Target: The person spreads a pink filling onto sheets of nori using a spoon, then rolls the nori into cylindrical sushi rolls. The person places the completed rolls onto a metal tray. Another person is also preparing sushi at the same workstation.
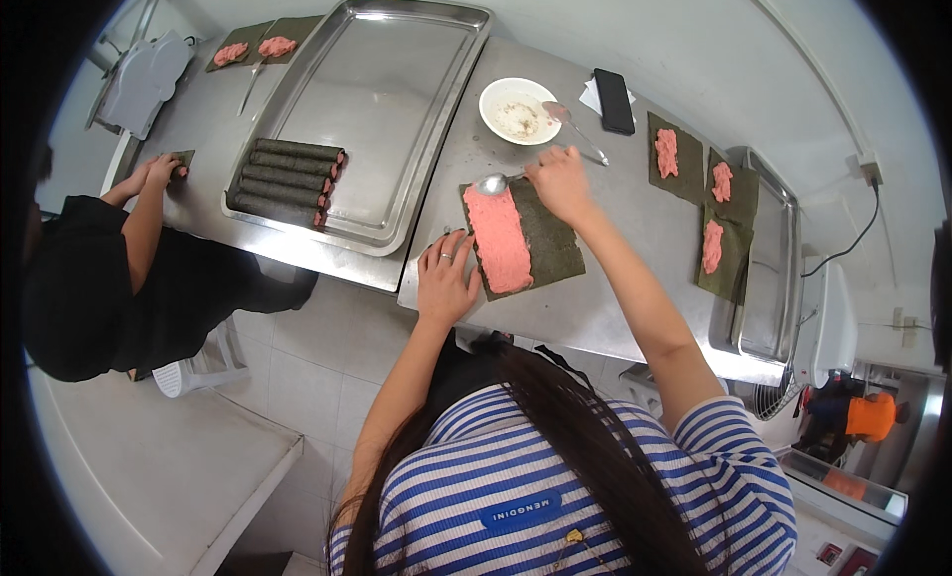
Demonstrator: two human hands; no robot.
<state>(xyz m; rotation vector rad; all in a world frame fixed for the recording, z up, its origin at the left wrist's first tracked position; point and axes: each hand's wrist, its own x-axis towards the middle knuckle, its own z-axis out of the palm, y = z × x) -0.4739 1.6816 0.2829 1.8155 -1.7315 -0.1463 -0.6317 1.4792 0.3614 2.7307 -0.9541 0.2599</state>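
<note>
A dark green nori sheet (551,241) lies on the steel table before me, with a band of pink minced filling (501,241) spread over its left part. My right hand (560,185) grips the handle of a metal spoon (492,184), whose bowl rests on the far end of the filling. At the sheet's left edge lies my left hand (448,279), fingers spread, a ring on one of them. Beyond the sheet stands a white bowl (520,111) with a pale, speckled mixture, and a second spoon (585,140) leans over its rim.
To the left, a large steel tray (382,110) holds several nori rolls (288,179). A co-worker's hands (154,174) handle a small roll farther left. More nori sheets with pink lumps (666,155) lie at the right, beside another tray (769,269). A black phone (615,101) sits behind the bowl.
</note>
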